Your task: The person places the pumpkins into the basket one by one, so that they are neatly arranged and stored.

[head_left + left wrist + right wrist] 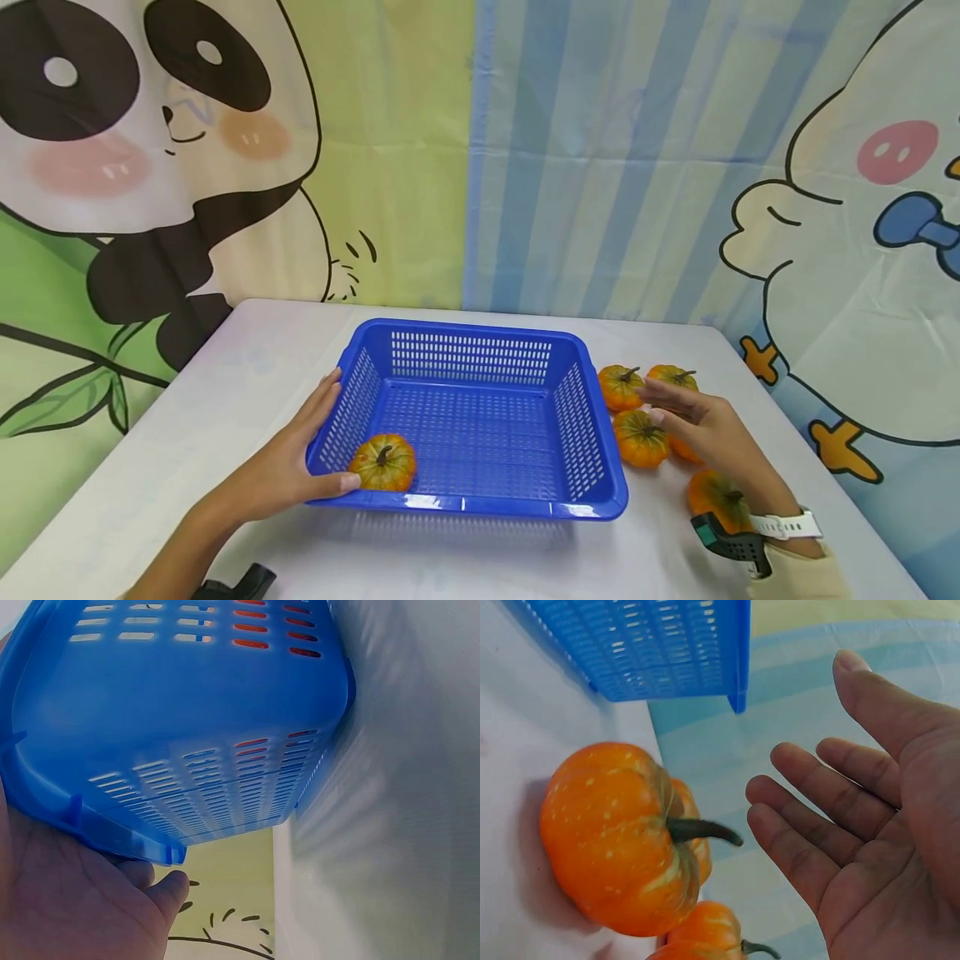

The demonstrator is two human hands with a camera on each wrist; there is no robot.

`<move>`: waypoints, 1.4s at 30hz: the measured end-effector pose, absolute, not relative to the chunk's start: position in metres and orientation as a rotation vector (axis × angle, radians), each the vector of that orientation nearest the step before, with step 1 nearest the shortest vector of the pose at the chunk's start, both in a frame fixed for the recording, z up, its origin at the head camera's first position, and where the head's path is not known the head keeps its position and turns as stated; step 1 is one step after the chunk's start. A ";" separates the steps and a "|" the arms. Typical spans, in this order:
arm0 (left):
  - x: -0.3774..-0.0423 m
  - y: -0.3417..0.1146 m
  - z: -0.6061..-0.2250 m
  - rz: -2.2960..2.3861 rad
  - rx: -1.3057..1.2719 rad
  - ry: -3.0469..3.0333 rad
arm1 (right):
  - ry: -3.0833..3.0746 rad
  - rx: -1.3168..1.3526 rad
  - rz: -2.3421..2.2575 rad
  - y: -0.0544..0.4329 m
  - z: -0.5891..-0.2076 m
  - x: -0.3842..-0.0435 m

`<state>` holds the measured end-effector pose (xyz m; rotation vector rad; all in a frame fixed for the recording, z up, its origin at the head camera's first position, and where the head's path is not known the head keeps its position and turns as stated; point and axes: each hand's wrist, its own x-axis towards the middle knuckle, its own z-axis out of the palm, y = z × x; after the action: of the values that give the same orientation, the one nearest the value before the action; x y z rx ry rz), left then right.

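Note:
My left hand point(288, 462) holds the blue plastic basket point(472, 503) at its near left corner, thumb over the rim and fingers along the outer left side. In the left wrist view, fingertips point(171, 891) show just under the basket's rim. A small orange pumpkin point(384, 463) sits inside that corner, beside the thumb. My right hand point(701, 421) hovers over several pumpkins right of the basket, its fingers extended and nothing in them. One pumpkin point(619, 840) with a dark green stem lies below the palm in the right wrist view. Another pumpkin point(718, 498) lies near the right wrist, partly covered.
The white table point(300, 550) carries the basket and the pumpkins. Behind it hangs a printed curtain point(585, 167) with cartoon animals. A dark object point(243, 583) shows by the left forearm, and a white band point(787, 525) circles the right wrist.

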<state>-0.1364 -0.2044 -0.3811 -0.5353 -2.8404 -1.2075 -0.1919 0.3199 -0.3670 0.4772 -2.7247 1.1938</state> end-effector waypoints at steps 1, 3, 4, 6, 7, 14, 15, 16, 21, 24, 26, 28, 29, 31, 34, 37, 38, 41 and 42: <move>-0.136 -0.204 -0.381 -1.205 -0.535 -2.840 | -2.727 0.466 1.189 0.321 -0.368 -0.193; -0.136 -0.204 -0.382 -1.200 -0.531 -2.843 | -2.738 0.438 1.188 0.322 -0.369 -0.194; -0.137 -0.204 -0.382 -1.199 -0.530 -2.843 | -2.746 0.421 1.183 0.323 -0.370 -0.194; -0.137 -0.204 -0.382 -1.198 -0.532 -2.843 | -2.766 0.392 1.171 0.325 -0.372 -0.195; -0.138 -0.204 -0.382 -1.197 -0.533 -2.844 | -2.776 0.379 1.166 0.326 -0.373 -0.196; -0.141 -0.203 -0.382 -1.192 -0.553 -2.838 | -2.856 0.357 1.124 0.332 -0.383 -0.201; -0.141 -0.203 -0.382 -1.193 -0.553 -2.837 | -2.870 0.360 1.123 0.332 -0.384 -0.201; -0.141 -0.203 -0.382 -1.194 -0.554 -2.835 | -2.884 0.362 1.124 0.332 -0.385 -0.202; -0.140 -0.203 -0.383 -1.177 -0.540 -2.842 | -2.906 0.368 1.111 0.332 -0.387 -0.204; -0.140 -0.203 -0.382 -1.165 -0.534 -2.844 | -2.906 0.372 1.095 0.332 -0.387 -0.205; -0.140 -0.203 -0.383 -1.167 -0.533 -2.843 | -2.928 0.359 1.066 0.332 -0.387 -0.205; -0.140 -0.204 -0.383 -1.175 -0.531 -2.841 | -2.953 0.348 1.042 0.331 -0.387 -0.205; -0.139 -0.204 -0.383 -1.180 -0.532 -2.840 | -2.965 0.340 1.031 0.330 -0.387 -0.205; -0.139 -0.204 -0.383 -1.189 -0.531 -2.839 | -2.984 0.328 1.010 0.329 -0.387 -0.205; -0.138 -0.204 -0.383 -1.192 -0.529 -2.840 | -2.984 0.355 0.983 0.327 -0.387 -0.205; -0.138 -0.205 -0.383 -1.183 -0.529 -2.841 | -2.989 0.357 0.985 0.327 -0.388 -0.206; -0.138 -0.205 -0.383 -1.181 -0.529 -2.841 | -2.995 0.354 0.987 0.327 -0.388 -0.205; -0.138 -0.205 -0.383 -1.179 -0.530 -2.840 | -3.025 0.322 0.965 0.325 -0.390 -0.204; -0.138 -0.205 -0.383 -1.180 -0.529 -2.841 | -3.036 0.325 0.941 0.325 -0.390 -0.204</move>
<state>-0.1379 -0.2048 -0.3831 -0.5291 -2.8405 -1.1800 -0.2041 0.3246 -0.3898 0.3246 -3.0359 0.9413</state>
